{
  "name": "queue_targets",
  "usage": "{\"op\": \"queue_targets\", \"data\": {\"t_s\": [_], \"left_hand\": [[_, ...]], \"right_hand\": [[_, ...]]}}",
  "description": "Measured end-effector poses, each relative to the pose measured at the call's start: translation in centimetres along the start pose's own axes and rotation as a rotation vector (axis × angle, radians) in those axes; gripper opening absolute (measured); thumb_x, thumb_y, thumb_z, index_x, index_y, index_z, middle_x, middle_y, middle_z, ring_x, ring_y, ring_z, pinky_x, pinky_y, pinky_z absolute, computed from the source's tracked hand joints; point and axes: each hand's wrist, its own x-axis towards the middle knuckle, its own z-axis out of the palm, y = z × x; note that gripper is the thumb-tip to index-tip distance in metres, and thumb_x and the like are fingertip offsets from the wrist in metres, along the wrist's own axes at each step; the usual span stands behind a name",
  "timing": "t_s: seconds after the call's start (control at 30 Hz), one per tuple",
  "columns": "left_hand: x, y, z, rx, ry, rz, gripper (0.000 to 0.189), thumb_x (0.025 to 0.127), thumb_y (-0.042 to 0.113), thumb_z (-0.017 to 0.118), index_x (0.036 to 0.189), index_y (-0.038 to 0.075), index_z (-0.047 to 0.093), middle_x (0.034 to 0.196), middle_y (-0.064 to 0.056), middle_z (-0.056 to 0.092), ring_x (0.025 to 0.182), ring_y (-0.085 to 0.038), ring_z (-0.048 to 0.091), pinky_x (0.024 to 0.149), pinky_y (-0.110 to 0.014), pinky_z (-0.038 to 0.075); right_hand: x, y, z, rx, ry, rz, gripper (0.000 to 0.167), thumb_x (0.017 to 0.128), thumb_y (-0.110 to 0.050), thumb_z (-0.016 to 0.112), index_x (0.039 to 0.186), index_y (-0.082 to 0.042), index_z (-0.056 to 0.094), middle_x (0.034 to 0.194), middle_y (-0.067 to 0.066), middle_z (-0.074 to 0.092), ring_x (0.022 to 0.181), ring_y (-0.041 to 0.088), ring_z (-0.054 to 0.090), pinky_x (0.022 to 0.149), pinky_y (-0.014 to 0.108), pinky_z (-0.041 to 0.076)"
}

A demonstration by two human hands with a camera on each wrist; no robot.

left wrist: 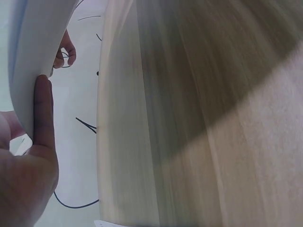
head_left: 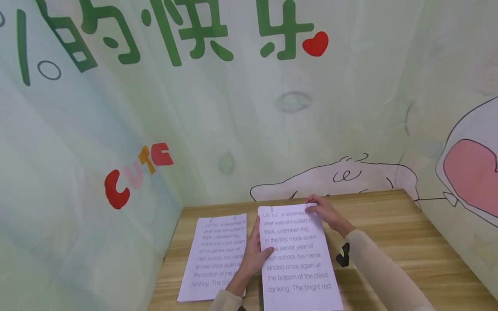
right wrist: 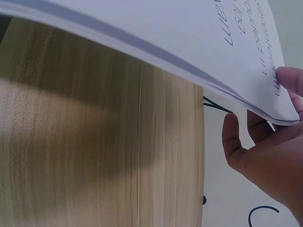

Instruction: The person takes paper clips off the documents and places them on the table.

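Observation:
A stack of printed sheets [head_left: 295,259] is held up off the table between both hands, with large grey text on its top page. My left hand [head_left: 254,255] grips its left edge, thumb on the page and fingers behind, as the left wrist view shows. At the upper right corner my right hand [head_left: 327,214] pinches the paper; in the right wrist view the thumb lies on top of the sheets [right wrist: 189,38] and fingers are underneath. A paper clip [head_left: 272,209] sits on the top edge at the left. Whatever else is at the pinched corner is hidden.
A second printed stack [head_left: 214,259] lies on the wooden table [head_left: 373,216] to the left, with clips [head_left: 234,217] on its top edge. Behind the table hangs a decorated cloth [head_left: 233,129]. A small black item [head_left: 343,255] is by the right sleeve.

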Motion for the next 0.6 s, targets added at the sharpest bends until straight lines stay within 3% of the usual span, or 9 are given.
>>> {"op": "queue_targets", "data": {"t_s": [0.43, 0.6], "left_hand": [[-0.3, 0.0, -0.4, -0.03, -0.013, -0.01, 0.117, 0.088, -0.019, 0.063, 0.171, 0.035, 0.002, 0.132, -0.018, 0.072, 0.087, -0.025, 0.079, 0.072, -0.039, 0.066], [-0.6, -0.1, -0.4, -0.053, -0.009, -0.013, 0.118, 0.088, -0.018, 0.064, 0.17, 0.041, 0.004, 0.129, -0.02, 0.073, 0.087, -0.027, 0.079, 0.072, -0.04, 0.067]], "right_hand": [[0.6, 1.0, -0.3, -0.016, 0.027, 0.017, 0.028, 0.098, -0.006, 0.064, 0.124, 0.004, 0.061, 0.114, 0.013, 0.067, 0.106, 0.027, 0.06, 0.088, 0.033, 0.047], [0.4, 1.0, -0.3, -0.02, 0.024, 0.026, 0.03, 0.099, -0.008, 0.064, 0.127, 0.003, 0.061, 0.115, 0.013, 0.068, 0.104, 0.026, 0.062, 0.086, 0.033, 0.048]]}}
